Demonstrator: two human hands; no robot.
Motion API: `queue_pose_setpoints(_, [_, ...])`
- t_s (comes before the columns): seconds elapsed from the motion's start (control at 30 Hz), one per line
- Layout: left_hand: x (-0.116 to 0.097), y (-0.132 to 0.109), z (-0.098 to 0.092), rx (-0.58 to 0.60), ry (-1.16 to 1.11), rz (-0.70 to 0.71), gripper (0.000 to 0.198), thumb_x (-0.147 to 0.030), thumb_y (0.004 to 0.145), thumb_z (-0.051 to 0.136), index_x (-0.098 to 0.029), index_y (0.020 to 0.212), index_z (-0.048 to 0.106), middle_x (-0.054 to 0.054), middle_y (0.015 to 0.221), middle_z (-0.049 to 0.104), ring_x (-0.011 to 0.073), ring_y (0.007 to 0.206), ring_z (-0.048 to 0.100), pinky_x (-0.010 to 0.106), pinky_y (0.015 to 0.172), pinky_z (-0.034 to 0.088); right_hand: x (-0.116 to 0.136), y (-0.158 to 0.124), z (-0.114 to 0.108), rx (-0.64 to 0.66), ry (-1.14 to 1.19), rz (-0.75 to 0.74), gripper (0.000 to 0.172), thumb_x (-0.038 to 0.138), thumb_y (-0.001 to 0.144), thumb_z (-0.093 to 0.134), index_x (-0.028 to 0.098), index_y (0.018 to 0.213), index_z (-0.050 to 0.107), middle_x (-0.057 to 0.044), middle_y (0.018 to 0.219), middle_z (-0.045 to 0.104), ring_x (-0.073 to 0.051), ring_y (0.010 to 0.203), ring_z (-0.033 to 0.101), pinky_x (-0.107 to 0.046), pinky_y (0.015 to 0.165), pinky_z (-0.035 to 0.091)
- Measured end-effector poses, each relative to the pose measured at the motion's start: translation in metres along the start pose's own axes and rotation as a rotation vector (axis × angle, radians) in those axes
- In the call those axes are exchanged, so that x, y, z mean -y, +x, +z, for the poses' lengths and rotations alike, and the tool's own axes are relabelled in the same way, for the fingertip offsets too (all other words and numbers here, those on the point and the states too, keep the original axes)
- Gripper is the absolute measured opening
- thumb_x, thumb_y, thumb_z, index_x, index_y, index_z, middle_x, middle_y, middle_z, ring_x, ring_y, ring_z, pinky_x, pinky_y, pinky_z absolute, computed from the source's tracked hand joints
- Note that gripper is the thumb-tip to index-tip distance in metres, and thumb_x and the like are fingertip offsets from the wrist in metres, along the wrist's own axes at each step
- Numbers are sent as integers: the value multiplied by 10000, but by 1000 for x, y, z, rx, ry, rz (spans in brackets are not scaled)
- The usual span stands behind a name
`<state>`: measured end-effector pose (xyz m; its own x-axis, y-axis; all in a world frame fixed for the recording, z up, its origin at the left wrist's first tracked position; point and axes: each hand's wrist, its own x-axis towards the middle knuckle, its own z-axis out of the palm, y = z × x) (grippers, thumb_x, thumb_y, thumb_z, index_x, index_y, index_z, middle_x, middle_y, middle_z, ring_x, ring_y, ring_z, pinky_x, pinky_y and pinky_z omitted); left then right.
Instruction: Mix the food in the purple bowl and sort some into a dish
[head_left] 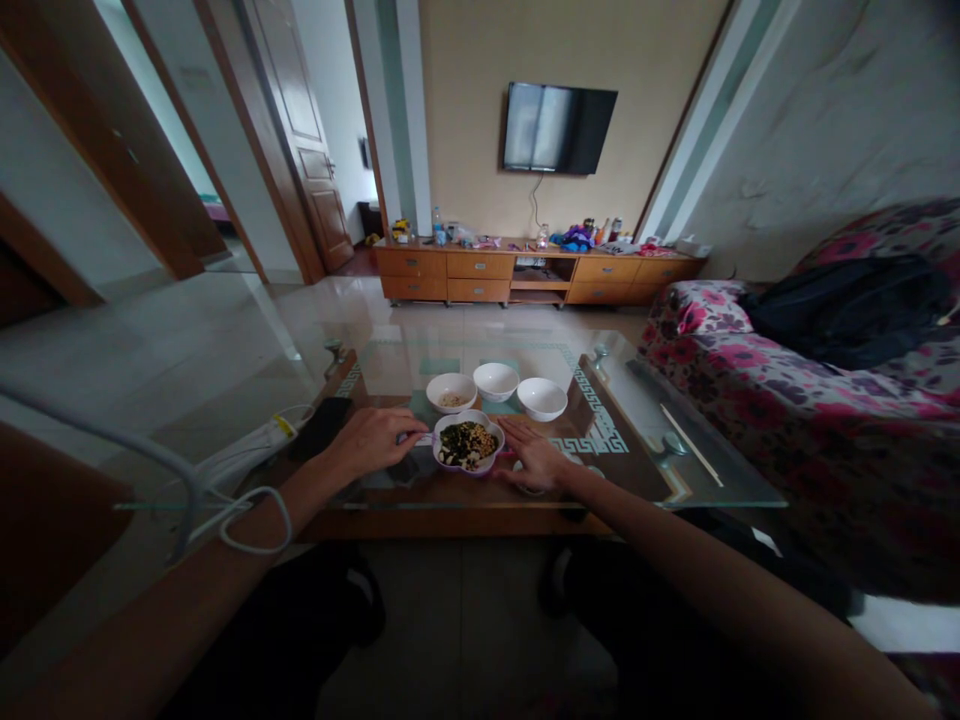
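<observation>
A white flower-shaped dish with a purple rim [466, 443] sits on the glass-topped coffee table [622, 440], holding dark seaweed, pale grains and white pieces. My left hand [375, 443] reaches in from the left, its fingertips at the dish's left edge. A small purple and white piece shows by those fingers, and I cannot tell what it is. My right hand [536, 455] lies flat with its fingers spread, close to the dish's right rim. Behind the dish stand several white bowls; the left one [451, 392] has some pale grains in it, the middle one [496, 381] and right one [541, 398] show no contents.
A black flat object [321, 428] and a white cable [255, 505] lie left of my hands. A thin pale stick [691, 445] lies on the glass at right. A floral sofa [750, 400] with a black bag [847, 310] stands alongside the table.
</observation>
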<state>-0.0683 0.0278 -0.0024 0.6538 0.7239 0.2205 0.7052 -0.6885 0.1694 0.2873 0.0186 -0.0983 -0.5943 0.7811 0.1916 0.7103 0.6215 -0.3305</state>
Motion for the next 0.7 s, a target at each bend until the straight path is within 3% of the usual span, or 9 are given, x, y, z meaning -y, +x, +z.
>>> queue_pose_setpoints(0.1, [-3,3,2,40,52,10,274,-270,1017,535,-257,1095,797,21,1049,764,207,899,699,312,701,419,-3,0,2,36,25,-20,945,690,963,641,179,1692,325,-172,1735,330,-370,1602,316,-582,1307,283])
queue_pose_setpoints(0.27, [-5,5,6,94,116,20,261,-304,1037,546,-269,1090,799,20,1034,762,217,878,695,322,673,399,-7,-1,6,10,25,6,926,675,941,685,252,1692,346,-127,1733,353,-377,1591,337,-573,1303,297])
queue_pose_setpoints(0.5, [-5,6,14,93,163,16,253,-282,1038,549,-289,1115,789,2,1030,762,202,880,699,314,677,411,-15,0,8,26,40,-47,974,745,962,593,273,1732,228,-112,1759,296,-409,1592,319,-642,1294,291])
queue_pose_setpoints(0.7, [-11,6,14,80,203,-11,247,-283,1009,562,-291,1014,808,-19,958,771,202,811,700,327,616,361,-17,1,12,38,30,-13,989,762,958,581,267,1735,222,-130,1750,314,-419,1592,322,-663,1285,312])
